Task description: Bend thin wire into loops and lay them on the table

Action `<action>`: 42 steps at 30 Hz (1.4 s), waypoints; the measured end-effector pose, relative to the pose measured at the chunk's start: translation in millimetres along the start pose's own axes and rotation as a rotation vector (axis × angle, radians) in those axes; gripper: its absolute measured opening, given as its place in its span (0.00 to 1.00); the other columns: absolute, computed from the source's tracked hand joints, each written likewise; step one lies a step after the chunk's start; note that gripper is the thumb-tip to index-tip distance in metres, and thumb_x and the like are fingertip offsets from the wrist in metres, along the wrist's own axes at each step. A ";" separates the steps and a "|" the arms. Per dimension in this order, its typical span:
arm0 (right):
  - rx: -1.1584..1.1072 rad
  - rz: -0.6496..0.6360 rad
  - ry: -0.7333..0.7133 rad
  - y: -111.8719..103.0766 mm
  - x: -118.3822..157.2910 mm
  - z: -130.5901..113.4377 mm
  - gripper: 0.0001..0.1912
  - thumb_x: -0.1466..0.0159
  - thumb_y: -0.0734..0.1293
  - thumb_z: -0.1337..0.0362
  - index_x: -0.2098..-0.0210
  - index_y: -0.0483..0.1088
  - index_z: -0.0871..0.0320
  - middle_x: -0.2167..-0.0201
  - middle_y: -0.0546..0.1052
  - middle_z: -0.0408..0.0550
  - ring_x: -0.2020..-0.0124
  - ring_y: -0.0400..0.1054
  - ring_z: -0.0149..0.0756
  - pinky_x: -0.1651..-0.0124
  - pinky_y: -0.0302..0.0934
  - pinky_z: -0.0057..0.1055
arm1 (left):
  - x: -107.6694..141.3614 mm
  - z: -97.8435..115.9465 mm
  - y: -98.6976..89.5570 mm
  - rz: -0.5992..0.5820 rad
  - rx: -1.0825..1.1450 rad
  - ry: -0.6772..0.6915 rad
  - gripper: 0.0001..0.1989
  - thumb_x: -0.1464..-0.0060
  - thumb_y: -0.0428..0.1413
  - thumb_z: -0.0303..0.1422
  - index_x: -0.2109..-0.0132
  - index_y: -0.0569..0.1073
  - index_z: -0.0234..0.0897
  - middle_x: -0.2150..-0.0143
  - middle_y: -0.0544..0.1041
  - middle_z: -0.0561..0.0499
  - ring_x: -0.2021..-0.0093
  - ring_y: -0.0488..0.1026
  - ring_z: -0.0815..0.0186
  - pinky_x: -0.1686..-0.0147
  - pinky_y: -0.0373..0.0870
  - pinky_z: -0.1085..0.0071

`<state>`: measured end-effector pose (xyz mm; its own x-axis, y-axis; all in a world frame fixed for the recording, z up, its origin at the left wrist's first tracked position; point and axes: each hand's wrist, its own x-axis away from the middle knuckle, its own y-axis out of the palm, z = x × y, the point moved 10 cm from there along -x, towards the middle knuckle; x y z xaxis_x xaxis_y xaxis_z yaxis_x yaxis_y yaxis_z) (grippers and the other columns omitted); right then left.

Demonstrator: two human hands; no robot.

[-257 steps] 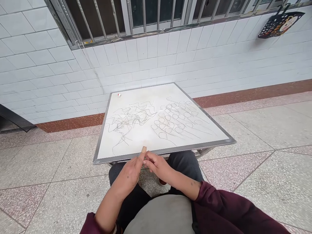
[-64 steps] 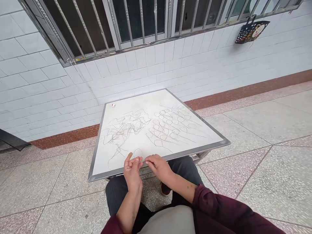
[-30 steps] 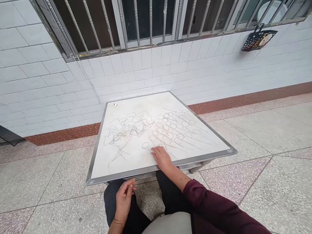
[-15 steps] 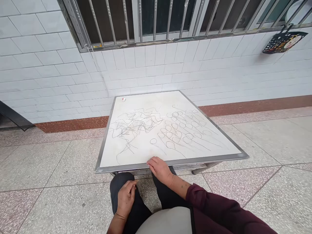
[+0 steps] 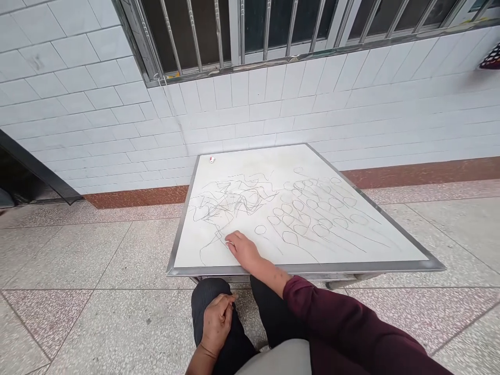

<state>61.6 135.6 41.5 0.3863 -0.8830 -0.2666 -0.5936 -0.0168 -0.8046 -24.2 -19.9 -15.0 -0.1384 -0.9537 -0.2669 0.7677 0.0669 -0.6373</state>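
A white board table (image 5: 273,250) with a grey metal rim stands before me, marked with dark scribbled lines on the left and many loops and long strokes on the right. My right hand (image 5: 245,250) rests on its near part, left of a small drawn circle, with fingers curled and pointing left; whatever is under the fingertips is too small to make out. My left hand (image 5: 217,319) lies on my left thigh, its fingers curled together, and I cannot make out anything in it.
A small red and white object (image 5: 212,159) sits at the table's far left corner. Behind are a white tiled wall (image 5: 234,117) and a barred window (image 5: 273,31). A dark patterned bag (image 5: 492,57) shows at the right edge.
My right hand has moved from the table's near rim forward onto the white surface. My left hand stays on the thigh. The view has turned slightly left.
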 end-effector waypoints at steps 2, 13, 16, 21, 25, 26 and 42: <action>0.041 -0.009 0.057 3.8 -12.5 9.6 0.08 0.33 0.60 0.67 0.56 0.69 0.57 0.57 0.71 0.50 0.56 0.66 0.38 0.63 0.63 0.29 | 0.9 2.2 -0.5 0.006 -0.005 0.002 0.15 0.40 0.46 0.27 0.57 0.76 0.42 0.62 0.79 0.48 0.62 0.77 0.64 0.59 0.74 0.69; 0.213 -0.156 0.240 26.8 -12.7 36.3 0.09 0.36 0.60 0.73 0.58 0.68 0.61 0.59 0.72 0.58 0.58 0.68 0.42 0.63 0.63 0.33 | -1.0 6.7 4.2 -0.013 -0.020 0.014 0.13 0.40 0.48 0.29 0.55 0.77 0.44 0.62 0.79 0.48 0.61 0.77 0.63 0.60 0.75 0.69; 0.216 -0.177 0.253 25.1 1.2 41.4 0.10 0.38 0.61 0.74 0.58 0.68 0.63 0.59 0.73 0.60 0.59 0.69 0.43 0.64 0.64 0.33 | 0.1 8.1 4.1 -0.005 -0.024 0.008 0.13 0.39 0.48 0.30 0.55 0.76 0.42 0.62 0.79 0.47 0.62 0.77 0.64 0.61 0.75 0.70; 0.142 -0.163 0.193 10.7 12.8 43.0 0.09 0.37 0.61 0.73 0.58 0.69 0.62 0.63 0.75 0.58 0.64 0.70 0.41 0.66 0.63 0.32 | -23.8 21.0 -23.7 0.170 -0.177 0.045 0.15 0.39 0.46 0.30 0.52 0.75 0.42 0.54 0.78 0.46 0.52 0.74 0.59 0.51 0.71 0.60; 0.018 -0.100 0.055 -8.2 8.4 33.1 0.11 0.34 0.59 0.72 0.54 0.68 0.59 0.62 0.75 0.52 0.62 0.71 0.38 0.61 0.64 0.31 | -69.4 34.7 -19.4 0.085 -0.430 0.090 0.21 0.39 0.48 0.32 0.40 0.66 0.42 0.42 0.71 0.46 0.37 0.60 0.53 0.41 0.58 0.50; -0.016 -0.079 0.020 -12.5 8.3 30.0 0.12 0.33 0.58 0.72 0.52 0.67 0.58 0.60 0.75 0.51 0.60 0.70 0.37 0.59 0.64 0.30 | -78.8 35.8 -15.3 0.057 -0.482 0.098 0.23 0.39 0.49 0.33 0.38 0.64 0.42 0.40 0.69 0.45 0.35 0.56 0.52 0.40 0.56 0.49; -0.538 0.154 0.018 -31.4 27.7 43.9 0.11 0.38 0.59 0.75 0.60 0.68 0.58 0.65 0.73 0.46 0.65 0.67 0.32 0.61 0.64 0.27 | -126.5 27.3 -6.5 0.123 -0.676 0.016 0.27 0.39 0.48 0.41 0.36 0.60 0.36 0.36 0.64 0.40 0.36 0.56 0.47 0.42 0.54 0.51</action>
<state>121.9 132.3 36.1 0.2571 -0.9021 -0.3465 -0.9206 -0.1195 -0.3718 5.4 92.3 42.6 -0.0885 -0.9236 -0.3731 0.2199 0.3472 -0.9116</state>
